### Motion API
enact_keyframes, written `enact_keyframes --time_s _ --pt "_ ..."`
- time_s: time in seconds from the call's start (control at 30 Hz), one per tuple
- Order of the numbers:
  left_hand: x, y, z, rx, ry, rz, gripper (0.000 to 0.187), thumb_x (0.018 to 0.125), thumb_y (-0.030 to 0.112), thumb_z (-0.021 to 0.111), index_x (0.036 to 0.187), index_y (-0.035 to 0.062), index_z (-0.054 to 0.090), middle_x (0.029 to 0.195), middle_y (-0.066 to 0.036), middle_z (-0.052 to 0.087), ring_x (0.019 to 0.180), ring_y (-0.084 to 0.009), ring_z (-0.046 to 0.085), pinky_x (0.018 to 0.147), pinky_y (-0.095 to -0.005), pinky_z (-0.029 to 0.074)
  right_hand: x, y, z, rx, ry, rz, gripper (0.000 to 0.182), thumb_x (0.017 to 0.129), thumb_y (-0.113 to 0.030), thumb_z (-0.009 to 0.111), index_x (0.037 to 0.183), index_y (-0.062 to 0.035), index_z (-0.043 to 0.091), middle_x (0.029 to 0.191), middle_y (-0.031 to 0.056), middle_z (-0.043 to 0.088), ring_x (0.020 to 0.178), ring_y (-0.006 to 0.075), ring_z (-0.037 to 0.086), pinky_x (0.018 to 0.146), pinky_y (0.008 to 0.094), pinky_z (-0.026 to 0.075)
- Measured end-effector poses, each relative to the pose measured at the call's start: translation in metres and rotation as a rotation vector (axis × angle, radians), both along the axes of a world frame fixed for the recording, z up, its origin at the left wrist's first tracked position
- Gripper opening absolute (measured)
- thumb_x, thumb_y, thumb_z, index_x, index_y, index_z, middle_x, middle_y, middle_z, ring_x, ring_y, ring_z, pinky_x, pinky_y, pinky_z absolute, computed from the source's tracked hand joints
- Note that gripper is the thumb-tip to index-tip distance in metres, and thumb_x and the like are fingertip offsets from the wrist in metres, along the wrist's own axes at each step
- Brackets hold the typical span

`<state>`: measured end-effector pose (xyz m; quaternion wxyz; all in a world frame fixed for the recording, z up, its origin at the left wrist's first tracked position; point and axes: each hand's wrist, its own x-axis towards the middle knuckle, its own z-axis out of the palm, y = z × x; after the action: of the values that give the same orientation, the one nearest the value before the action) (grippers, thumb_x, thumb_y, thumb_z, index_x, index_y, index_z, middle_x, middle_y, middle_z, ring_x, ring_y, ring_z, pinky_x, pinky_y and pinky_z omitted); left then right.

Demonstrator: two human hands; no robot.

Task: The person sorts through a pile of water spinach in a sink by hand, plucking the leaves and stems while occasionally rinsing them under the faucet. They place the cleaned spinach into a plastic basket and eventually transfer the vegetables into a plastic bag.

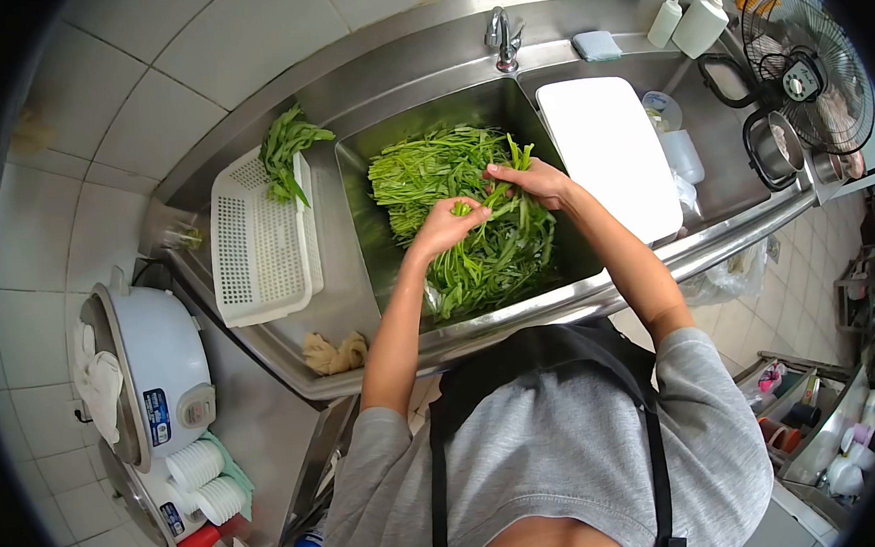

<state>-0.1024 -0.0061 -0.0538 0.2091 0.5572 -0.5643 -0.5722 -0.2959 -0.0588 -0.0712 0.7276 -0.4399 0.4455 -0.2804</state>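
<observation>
A large heap of long-stemmed leafy greens [482,271], looking like water spinach, fills much of the steel sink basin [377,262]. Over the heap, my left hand [443,229] pinches some green stems between thumb and fingers. My right hand [540,183] is closed round a small bunch of the greens, its thumb laid across them and the cut ends pointing up. The two hands are close together, and leaves hang between them. Left of the basin, a white perforated basket [261,249] has a bunch of leafy greens [290,152] on its far corner.
A white board [611,158] lies across the sink's right side. Behind are a faucet [503,41], a sponge [596,46] and white bottles [700,27]. A fan [801,81] stands far right. A cloth [334,353] and a rice cooker [162,356] are at left.
</observation>
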Motion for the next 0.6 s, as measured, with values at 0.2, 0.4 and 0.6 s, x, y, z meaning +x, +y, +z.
enact_keyframes --time_s 0.2,0.4,0.6 --pt "0.001 0.000 0.002 0.145 0.222 -0.007 0.025 0.083 0.025 0.060 0.093 0.0024 0.060 0.058 0.005 0.043 0.050 -0.0051 0.037 0.047 -0.0218 0.031 0.001 0.002 0.020 -0.065 0.015 0.039 0.029 0.085 -0.032 0.057 0.094 -0.0046 0.063 0.082 0.0009 0.063 0.068 0.0075 0.050 0.057 0.0212 0.037" --pt "-0.006 -0.002 -0.010 0.159 0.324 0.115 0.029 0.081 0.021 0.062 0.101 -0.0003 0.056 0.059 0.004 0.044 0.050 -0.0054 0.037 0.047 -0.0217 0.031 0.006 0.005 0.029 0.025 -0.040 0.077 0.042 0.088 -0.042 0.046 0.100 -0.0042 0.061 0.081 0.0002 0.059 0.069 0.0075 0.047 0.056 0.0206 0.036" --pt "-0.008 0.001 -0.003 0.172 0.272 0.032 0.027 0.082 0.022 0.061 0.096 -0.0003 0.056 0.060 0.003 0.045 0.050 -0.0051 0.038 0.046 -0.0207 0.031 0.003 -0.004 0.025 0.135 -0.094 0.011 0.038 0.089 -0.044 0.043 0.099 -0.0097 0.058 0.081 -0.0028 0.054 0.067 0.0052 0.040 0.055 0.0182 0.034"
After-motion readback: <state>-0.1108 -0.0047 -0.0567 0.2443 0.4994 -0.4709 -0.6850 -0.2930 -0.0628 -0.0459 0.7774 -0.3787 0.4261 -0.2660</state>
